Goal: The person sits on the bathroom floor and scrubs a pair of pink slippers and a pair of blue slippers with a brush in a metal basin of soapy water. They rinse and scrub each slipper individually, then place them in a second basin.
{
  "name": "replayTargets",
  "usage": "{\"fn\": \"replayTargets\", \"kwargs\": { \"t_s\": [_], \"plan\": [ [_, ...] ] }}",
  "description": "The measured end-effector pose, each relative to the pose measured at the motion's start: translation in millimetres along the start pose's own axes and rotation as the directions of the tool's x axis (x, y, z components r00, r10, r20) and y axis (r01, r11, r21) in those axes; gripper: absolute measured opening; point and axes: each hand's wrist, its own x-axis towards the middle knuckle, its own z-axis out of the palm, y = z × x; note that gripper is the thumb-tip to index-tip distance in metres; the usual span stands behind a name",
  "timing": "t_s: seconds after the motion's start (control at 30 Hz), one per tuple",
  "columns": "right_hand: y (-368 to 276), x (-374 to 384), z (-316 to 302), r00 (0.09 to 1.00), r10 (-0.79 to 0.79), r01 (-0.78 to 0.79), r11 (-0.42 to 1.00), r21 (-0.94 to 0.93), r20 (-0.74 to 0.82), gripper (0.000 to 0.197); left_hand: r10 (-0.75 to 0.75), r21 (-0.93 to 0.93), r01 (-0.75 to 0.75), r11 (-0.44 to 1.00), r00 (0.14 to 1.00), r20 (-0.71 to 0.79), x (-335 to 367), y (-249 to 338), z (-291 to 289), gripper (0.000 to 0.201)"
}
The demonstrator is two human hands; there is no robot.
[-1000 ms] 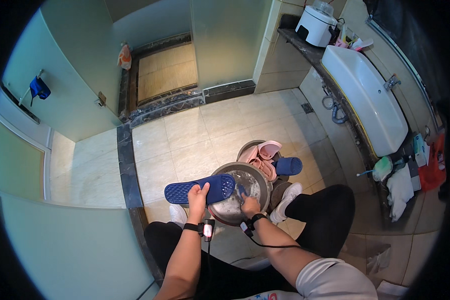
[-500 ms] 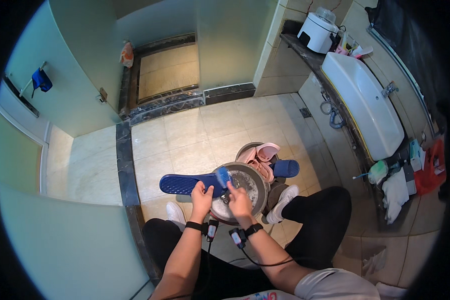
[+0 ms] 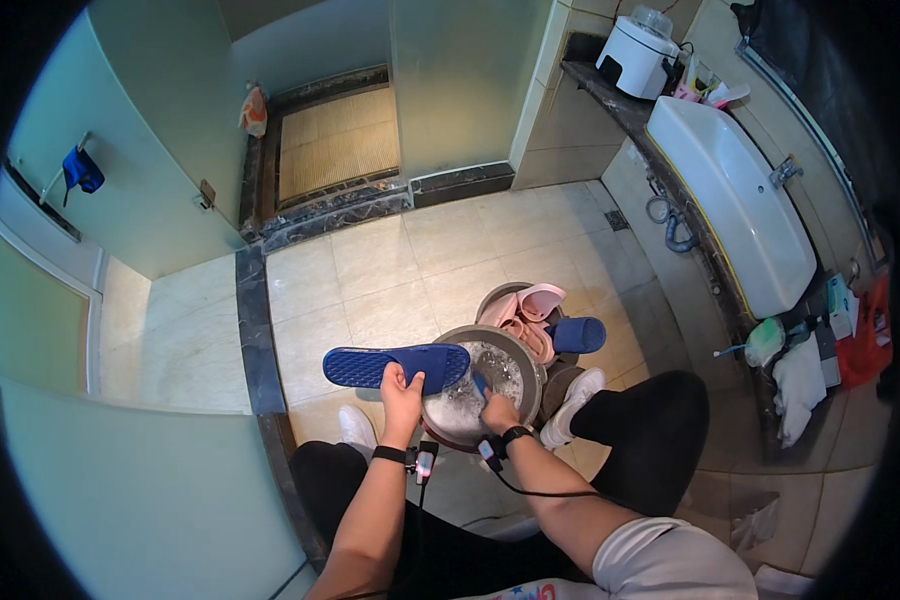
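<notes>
Slipper scrubbed over basin
The blue slipper [image 3: 395, 365] is gripped by the left hand [image 3: 402, 388]; the right hand [image 3: 497, 410], closed on a brush [image 3: 479, 384], should be kept above the soapy basin [image 3: 460, 425].

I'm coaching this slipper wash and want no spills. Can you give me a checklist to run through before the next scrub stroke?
1. Left hand grips the blue slipper at its near edge: ok.
2. Slipper over the basin: not ok, only its right end overhangs the rim; most of it hangs over the floor tiles.
3. Right hand in the foamy water: ok; whether it holds a brush, cannot tell.
4. Basin flat on the floor between the knees: ok.
5. Second blue slipper and pink slippers within reach behind the basin: ok.
6. Cable from the right wrist clear of the water: cannot tell.
</notes>
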Motion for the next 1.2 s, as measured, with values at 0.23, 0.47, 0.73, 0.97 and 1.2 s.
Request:
{"fn": "replayTargets", "kwargs": {
  "t_s": [0.23,0.47,0.73,0.97,1.2],
  "plan": [
    [-12,-47,-10,0.998,-0.056,-0.018,0.292,0.956,0.036,0.052,-0.089,-0.225,0.094,0.97,0.995,0.032,7,-19,1,0.041],
    [-71,-81,-59,0.752,-0.526,0.624,0.762,0.172,-0.396,0.052,0.046,-0.064,-0.042,0.997,0.997,0.056,0,-23,12,0.039],
    [-43,-36,-62,0.903,-0.379,0.356,0.399,0.845,-0.202,0.063,-0.065,-0.123,0.103,0.987,0.958,0.28,6,-8,-6,0.038],
    [-27,-31,-56,0.984,-0.103,-0.134,0.123,0.983,0.147,0.067,0.322,0.599,-0.036,0.8,0.868,-0.378,-21,-12,14,0.057],
    [-48,-38,-14,0.965,-0.157,-0.224,-0.088,0.97,0.209,0.04,-0.386,-0.536,0.443,0.719,0.895,0.222,-29,-29,22,0.036]
  ]
}}
